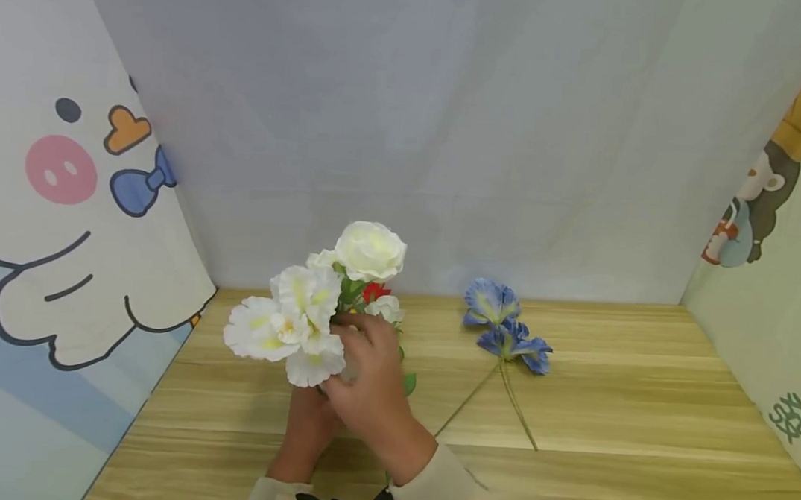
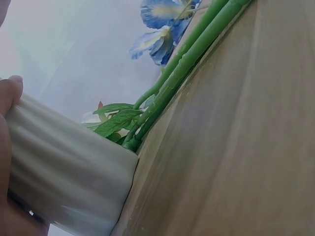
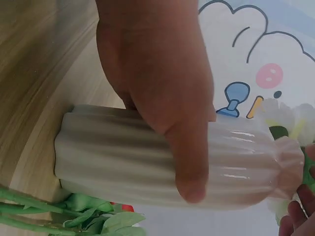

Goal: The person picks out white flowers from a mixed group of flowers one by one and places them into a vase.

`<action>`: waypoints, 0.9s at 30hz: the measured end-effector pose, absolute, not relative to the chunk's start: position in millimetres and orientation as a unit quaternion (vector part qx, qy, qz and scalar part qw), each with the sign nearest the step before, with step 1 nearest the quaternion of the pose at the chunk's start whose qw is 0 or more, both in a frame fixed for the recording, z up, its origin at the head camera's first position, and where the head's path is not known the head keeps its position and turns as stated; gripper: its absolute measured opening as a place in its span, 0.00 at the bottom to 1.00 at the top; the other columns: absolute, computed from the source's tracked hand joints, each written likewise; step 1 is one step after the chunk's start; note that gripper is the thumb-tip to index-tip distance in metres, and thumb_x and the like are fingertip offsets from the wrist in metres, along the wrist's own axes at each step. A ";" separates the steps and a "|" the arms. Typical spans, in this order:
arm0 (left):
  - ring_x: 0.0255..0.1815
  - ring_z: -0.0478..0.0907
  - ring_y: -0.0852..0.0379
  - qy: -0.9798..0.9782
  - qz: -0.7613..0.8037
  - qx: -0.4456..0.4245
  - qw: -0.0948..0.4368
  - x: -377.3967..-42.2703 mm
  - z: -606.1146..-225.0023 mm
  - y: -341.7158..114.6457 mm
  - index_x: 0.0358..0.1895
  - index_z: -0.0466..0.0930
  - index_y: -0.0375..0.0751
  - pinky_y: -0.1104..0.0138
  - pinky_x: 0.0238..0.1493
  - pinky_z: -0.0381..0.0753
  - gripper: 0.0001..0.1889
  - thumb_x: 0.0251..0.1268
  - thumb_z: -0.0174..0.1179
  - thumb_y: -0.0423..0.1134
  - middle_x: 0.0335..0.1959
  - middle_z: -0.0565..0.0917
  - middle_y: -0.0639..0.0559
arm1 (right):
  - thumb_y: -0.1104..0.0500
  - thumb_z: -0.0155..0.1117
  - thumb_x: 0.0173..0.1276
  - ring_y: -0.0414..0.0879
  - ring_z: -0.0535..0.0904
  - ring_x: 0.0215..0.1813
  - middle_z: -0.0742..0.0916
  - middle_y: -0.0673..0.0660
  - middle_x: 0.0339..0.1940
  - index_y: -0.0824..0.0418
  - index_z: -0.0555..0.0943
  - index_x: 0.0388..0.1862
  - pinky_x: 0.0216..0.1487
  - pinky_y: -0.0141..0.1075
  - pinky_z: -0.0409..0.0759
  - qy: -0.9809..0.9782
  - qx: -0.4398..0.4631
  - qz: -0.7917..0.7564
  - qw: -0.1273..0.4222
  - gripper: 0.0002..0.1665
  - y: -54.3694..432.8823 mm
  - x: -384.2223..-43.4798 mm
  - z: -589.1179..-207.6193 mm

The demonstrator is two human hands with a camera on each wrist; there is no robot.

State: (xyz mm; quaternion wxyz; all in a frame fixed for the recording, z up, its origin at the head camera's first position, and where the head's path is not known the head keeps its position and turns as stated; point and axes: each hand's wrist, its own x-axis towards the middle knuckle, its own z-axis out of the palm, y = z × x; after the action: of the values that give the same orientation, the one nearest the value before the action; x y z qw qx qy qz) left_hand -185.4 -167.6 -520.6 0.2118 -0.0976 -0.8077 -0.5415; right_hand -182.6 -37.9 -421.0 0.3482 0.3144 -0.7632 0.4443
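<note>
A pale ribbed vase (image 3: 113, 147) stands on the table, its body gripped by my left hand (image 1: 308, 425), whose thumb lies across the ribs. My right hand (image 1: 371, 383) is at the vase's mouth with fingers curled about the stem of a white iris (image 1: 304, 298); the exact hold is partly hidden. White iris blooms lean left over the vase. A white rose (image 1: 371, 250) rises behind them. Near the right hand's fingers, a red flower (image 1: 375, 292) and a smaller white bloom (image 1: 386, 307) show beyond the vase.
Two blue irises (image 1: 492, 302) lie on the wooden table (image 1: 608, 408) to the right, their thin stems crossing. Thick green stems (image 2: 182, 69) with leaves lie beside the vase's base. A plain pale backdrop stands behind, with printed cartoon panels (image 1: 62, 168) at the sides.
</note>
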 end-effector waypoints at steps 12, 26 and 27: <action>0.61 0.74 0.55 -0.783 -0.596 -0.053 0.168 -188.7 -525.4 -168.8 0.68 0.70 0.44 0.56 0.62 0.73 0.33 0.62 0.75 0.38 0.60 0.78 0.50 | 0.63 0.73 0.67 0.51 0.76 0.63 0.81 0.56 0.58 0.60 0.84 0.52 0.62 0.51 0.76 -0.791 0.236 0.506 0.249 0.15 4.9 -176.9 -416.1; 0.63 0.74 0.50 -0.790 -0.585 -0.035 0.180 -189.8 -528.1 -167.7 0.68 0.70 0.40 0.49 0.65 0.70 0.36 0.59 0.77 0.39 0.61 0.79 0.46 | 0.61 0.72 0.70 0.50 0.78 0.60 0.82 0.52 0.57 0.58 0.79 0.61 0.60 0.49 0.75 -0.784 0.152 0.575 0.179 0.22 18.5 -176.3 -443.5; 0.63 0.74 0.50 -0.792 -0.582 -0.034 0.181 -189.9 -528.4 -167.7 0.69 0.70 0.40 0.49 0.65 0.70 0.36 0.59 0.77 0.39 0.61 0.78 0.46 | 0.61 0.72 0.70 0.51 0.78 0.60 0.82 0.53 0.57 0.59 0.78 0.62 0.59 0.49 0.75 -0.785 0.147 0.575 0.177 0.24 17.9 -177.8 -446.2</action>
State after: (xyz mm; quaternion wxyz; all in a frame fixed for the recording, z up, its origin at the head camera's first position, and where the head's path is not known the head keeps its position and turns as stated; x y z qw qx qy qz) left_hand -189.9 -167.7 -528.4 0.1807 -0.0337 -0.7921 -0.5820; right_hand -177.8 17.9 -446.2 0.1772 0.1474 -0.7848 0.5752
